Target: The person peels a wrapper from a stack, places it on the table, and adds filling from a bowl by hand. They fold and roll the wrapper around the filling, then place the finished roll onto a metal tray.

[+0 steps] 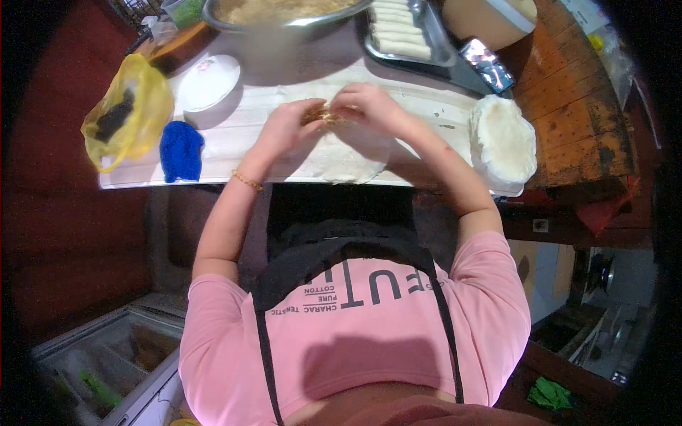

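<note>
On the white board, a thin round pale wrapper [348,162] lies flat in front of me. Over its far part, my left hand [293,122] and my right hand [371,108] curl in from both sides. Their fingers are closed around a small heap of brownish shredded filling [328,117], which is partly hidden by the fingers. To the right rests a stack of round wrappers [503,140]. A metal tray [444,51] farther back holds several white rolls [400,35]. Beside it at the back is a large metal basin [245,27] of similar filling [291,10].
Left of my hands are a white bowl [209,82], a blue cloth [181,152] and a yellow plastic bag [145,92]. A phone [487,65] and a beige tub [490,18] stand at the back right. The board's front edge [249,183] runs close to my body.
</note>
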`<state>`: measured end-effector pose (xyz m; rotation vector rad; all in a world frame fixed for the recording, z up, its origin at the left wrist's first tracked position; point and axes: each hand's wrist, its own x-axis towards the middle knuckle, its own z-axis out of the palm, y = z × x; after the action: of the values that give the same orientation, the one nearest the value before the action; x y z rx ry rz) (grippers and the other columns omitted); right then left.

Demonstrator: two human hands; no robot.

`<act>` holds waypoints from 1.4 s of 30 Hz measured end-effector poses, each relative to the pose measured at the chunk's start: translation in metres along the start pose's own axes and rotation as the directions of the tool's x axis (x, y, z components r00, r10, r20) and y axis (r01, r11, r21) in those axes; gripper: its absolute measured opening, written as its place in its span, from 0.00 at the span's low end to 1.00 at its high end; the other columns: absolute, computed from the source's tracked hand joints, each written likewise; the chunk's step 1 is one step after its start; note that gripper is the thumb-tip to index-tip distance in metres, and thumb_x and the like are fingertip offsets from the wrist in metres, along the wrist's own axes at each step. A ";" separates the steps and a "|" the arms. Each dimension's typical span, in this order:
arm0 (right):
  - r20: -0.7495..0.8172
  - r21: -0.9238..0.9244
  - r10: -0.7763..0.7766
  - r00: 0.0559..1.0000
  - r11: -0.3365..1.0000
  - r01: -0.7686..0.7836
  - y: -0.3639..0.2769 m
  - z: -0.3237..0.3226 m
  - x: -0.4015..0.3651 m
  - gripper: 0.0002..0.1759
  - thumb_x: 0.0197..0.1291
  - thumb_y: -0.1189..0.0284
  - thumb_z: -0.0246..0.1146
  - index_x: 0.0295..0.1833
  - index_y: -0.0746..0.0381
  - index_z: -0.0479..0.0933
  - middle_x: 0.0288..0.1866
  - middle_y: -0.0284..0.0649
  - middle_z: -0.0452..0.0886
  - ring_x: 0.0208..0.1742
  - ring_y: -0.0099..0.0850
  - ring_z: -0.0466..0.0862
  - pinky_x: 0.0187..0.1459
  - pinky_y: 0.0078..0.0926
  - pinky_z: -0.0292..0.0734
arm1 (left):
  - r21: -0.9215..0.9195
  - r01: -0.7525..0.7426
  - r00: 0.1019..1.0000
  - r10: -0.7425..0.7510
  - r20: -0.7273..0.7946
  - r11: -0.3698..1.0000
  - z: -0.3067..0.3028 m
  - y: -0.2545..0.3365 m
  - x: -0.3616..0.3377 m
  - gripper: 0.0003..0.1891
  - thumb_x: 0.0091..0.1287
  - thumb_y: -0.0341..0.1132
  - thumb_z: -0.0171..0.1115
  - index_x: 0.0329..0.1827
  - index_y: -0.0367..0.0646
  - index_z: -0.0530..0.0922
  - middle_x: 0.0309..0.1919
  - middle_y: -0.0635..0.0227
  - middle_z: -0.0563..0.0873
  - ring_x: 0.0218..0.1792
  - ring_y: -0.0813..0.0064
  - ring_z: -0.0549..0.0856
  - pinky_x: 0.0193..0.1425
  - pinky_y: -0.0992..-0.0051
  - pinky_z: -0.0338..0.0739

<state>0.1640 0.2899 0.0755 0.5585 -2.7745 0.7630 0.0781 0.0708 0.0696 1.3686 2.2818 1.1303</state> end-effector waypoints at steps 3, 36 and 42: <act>0.044 -0.150 -0.053 0.998 0.987 0.059 0.000 -0.001 0.000 0.16 0.58 0.76 0.65 0.53 0.59 0.79 0.46 0.41 0.83 0.49 0.44 0.83 0.51 0.40 0.78 | 0.008 -0.003 1.000 0.003 -0.018 1.000 -0.001 -0.006 -0.003 0.25 0.62 0.33 0.70 0.63 0.38 0.78 0.52 0.51 0.87 0.51 0.60 0.88 0.56 0.67 0.80; -0.035 0.012 0.069 0.997 0.998 -0.069 -0.009 0.009 -0.012 0.25 0.57 0.66 0.68 0.59 0.63 0.77 0.57 0.49 0.81 0.62 0.47 0.79 0.77 0.47 0.57 | 0.149 0.036 0.998 -0.027 -0.063 0.988 0.015 -0.004 -0.003 0.34 0.58 0.44 0.73 0.68 0.45 0.73 0.53 0.52 0.85 0.52 0.52 0.85 0.55 0.59 0.80; -0.099 0.016 0.060 0.993 0.998 -0.059 -0.009 -0.005 -0.018 0.25 0.56 0.67 0.68 0.60 0.62 0.78 0.56 0.49 0.81 0.65 0.46 0.74 0.72 0.46 0.61 | 0.210 -0.288 0.938 0.319 -0.134 0.934 0.013 -0.010 0.003 0.35 0.57 0.43 0.74 0.67 0.40 0.73 0.56 0.46 0.82 0.57 0.49 0.82 0.59 0.59 0.76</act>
<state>0.1844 0.2910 0.0786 0.4293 -2.7074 0.7995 0.0777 0.0774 0.0541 1.8169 2.4018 1.1827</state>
